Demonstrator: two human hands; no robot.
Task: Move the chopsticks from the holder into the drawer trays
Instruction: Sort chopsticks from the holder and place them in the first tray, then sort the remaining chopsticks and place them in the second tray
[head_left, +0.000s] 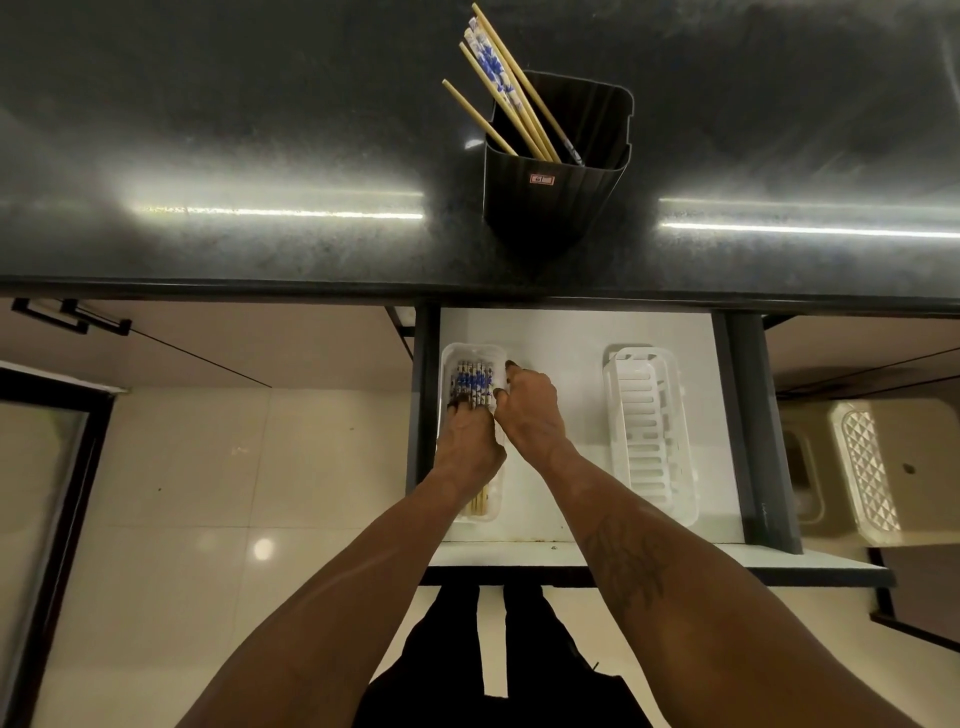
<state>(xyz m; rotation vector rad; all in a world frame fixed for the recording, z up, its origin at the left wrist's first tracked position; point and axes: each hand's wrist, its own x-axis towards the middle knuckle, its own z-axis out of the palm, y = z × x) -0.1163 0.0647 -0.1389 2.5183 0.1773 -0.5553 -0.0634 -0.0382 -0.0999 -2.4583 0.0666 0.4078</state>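
Observation:
A black ribbed holder (556, 192) stands on the dark counter with several chopsticks (506, 88) leaning out, some plain wood, some blue-and-white. Below it the drawer is open. Its left white tray (452, 358) holds a bundle of blue-patterned chopsticks (471, 383). My left hand (467, 447) lies flat on that bundle, fingers pressing on it. My right hand (530, 410) rests at the tray's right rim, fingertips touching the tray's edge. The right white slotted tray (649, 431) holds no chopsticks.
The white drawer floor (561, 338) lies between the two trays. The counter edge (311, 288) overhangs the drawer's back. A beige plastic stool (872, 467) stands to the right of the drawer. Pale floor tiles lie to the left.

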